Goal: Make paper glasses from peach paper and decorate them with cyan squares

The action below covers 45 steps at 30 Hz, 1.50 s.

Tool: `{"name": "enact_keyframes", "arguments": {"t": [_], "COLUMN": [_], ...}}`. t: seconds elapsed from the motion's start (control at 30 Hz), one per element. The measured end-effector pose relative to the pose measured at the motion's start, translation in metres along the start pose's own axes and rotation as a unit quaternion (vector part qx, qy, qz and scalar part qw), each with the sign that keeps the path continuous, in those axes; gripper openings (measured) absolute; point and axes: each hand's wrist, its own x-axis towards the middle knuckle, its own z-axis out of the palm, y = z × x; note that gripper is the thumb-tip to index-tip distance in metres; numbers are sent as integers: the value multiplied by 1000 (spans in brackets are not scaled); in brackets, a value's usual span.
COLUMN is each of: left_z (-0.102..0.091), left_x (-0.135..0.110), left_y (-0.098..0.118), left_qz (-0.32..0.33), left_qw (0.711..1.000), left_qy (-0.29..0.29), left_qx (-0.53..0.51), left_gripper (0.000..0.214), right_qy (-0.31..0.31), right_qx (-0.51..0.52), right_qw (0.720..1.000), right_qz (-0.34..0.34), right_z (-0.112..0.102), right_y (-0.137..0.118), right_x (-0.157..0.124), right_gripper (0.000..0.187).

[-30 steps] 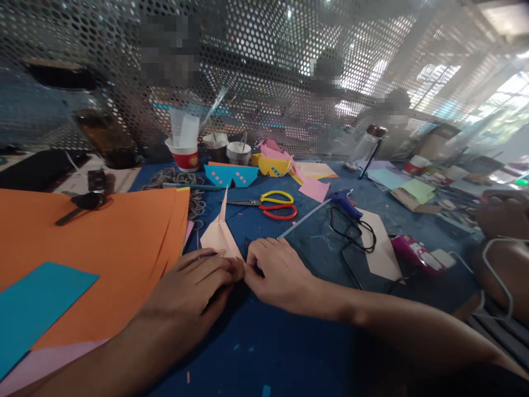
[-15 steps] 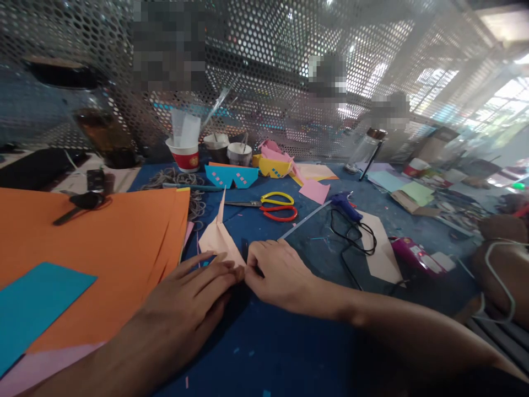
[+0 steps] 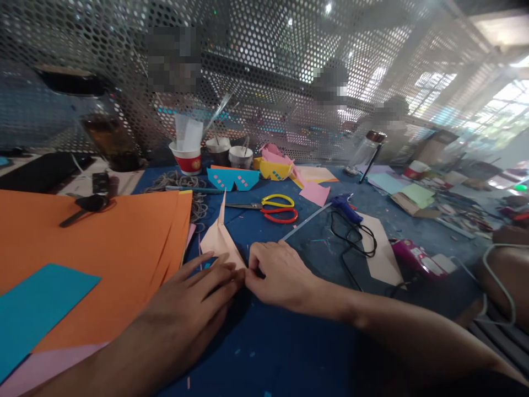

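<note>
A folded sheet of pale peach paper (image 3: 221, 242), with a narrow point standing up at its far end, lies on the blue tabletop in front of me. My left hand (image 3: 202, 292) rests on its near part, fingers stretched out and pressing down. At the paper's near right corner, my right hand (image 3: 276, 273) is closed, thumb and forefinger pinching the edge. Part of the fold is hidden under my left fingers. Just beyond the paper lie scissors (image 3: 278, 209) with one yellow and one red handle.
Orange sheets (image 3: 124, 242) with a blue piece (image 3: 45, 298) cover the left. Behind stand a blue paper mask (image 3: 232, 179), a yellow mask (image 3: 275, 170) and paper cups (image 3: 187, 160). A blue glue gun (image 3: 346, 208) with a black cord lies right. A perforated screen (image 3: 256, 71) rises behind.
The view has shifted slightly. My left fingertips have slid a little to the right along the paper's near edge, close to my right hand, which keeps its pinch.
</note>
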Motion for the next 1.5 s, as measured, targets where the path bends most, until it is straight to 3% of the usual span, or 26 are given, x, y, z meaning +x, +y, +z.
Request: {"name": "enact_keyframes", "arguments": {"t": [0.2, 0.57, 1.03, 1.5], "left_z": [5, 14, 7, 11], "left_x": [-3, -6, -1, -2], "left_y": [5, 7, 10, 8], "left_qz": [-33, -17, -35, -36], "left_qw": [999, 999, 999, 999], "left_qy": [15, 15, 21, 22], "left_qx": [5, 33, 6, 5], "left_gripper": [38, 36, 36, 35], "right_qy": [8, 9, 35, 20], "right_qx": [-1, -6, 63, 6], "right_qw": [1000, 1000, 997, 999], "right_qz": [-3, -15, -32, -25], "right_z": [-1, 1, 1, 1], "right_y": [0, 3, 7, 4], "right_x": [-1, -2, -3, -3], "right_gripper": [8, 8, 10, 5]}}
